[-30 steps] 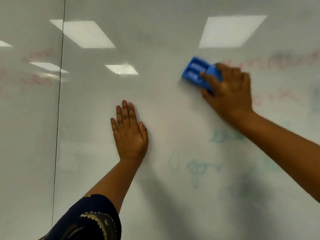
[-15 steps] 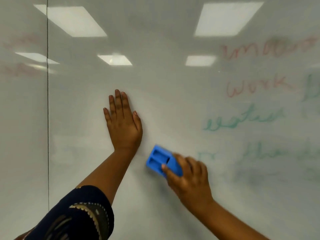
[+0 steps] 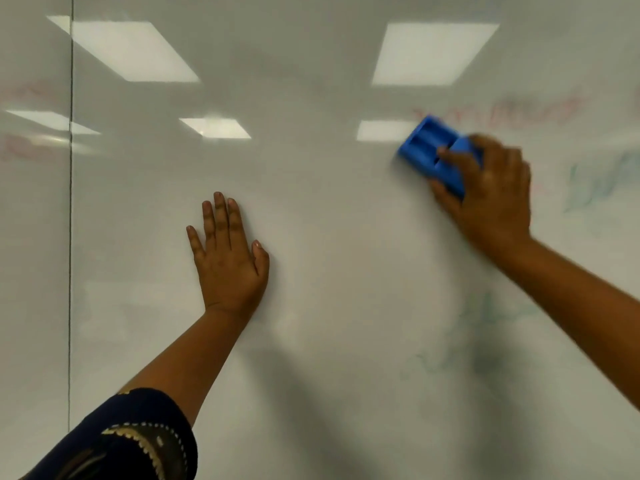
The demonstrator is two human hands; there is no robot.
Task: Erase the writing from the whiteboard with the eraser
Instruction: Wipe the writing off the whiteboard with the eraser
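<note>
A glossy whiteboard (image 3: 329,220) fills the head view. My right hand (image 3: 491,195) grips a blue eraser (image 3: 429,147) and presses it flat on the board at the upper right. Blurred red writing (image 3: 519,110) runs just right of the eraser along the top. Smeared green writing (image 3: 602,181) sits at the far right, and fainter green smudges (image 3: 485,320) lie lower down. My left hand (image 3: 228,258) rests flat on the board at centre left, fingers up and slightly apart, holding nothing.
A dark vertical seam (image 3: 71,237) divides the board near the left edge, with faint red marks (image 3: 24,147) beyond it. Ceiling lights (image 3: 433,53) reflect off the surface. My dark patterned sleeve (image 3: 131,441) is at the bottom left.
My right hand has swept the eraser from the lower middle of the board up to the upper right. The green writing there is now more smeared. My left hand stays planted.
</note>
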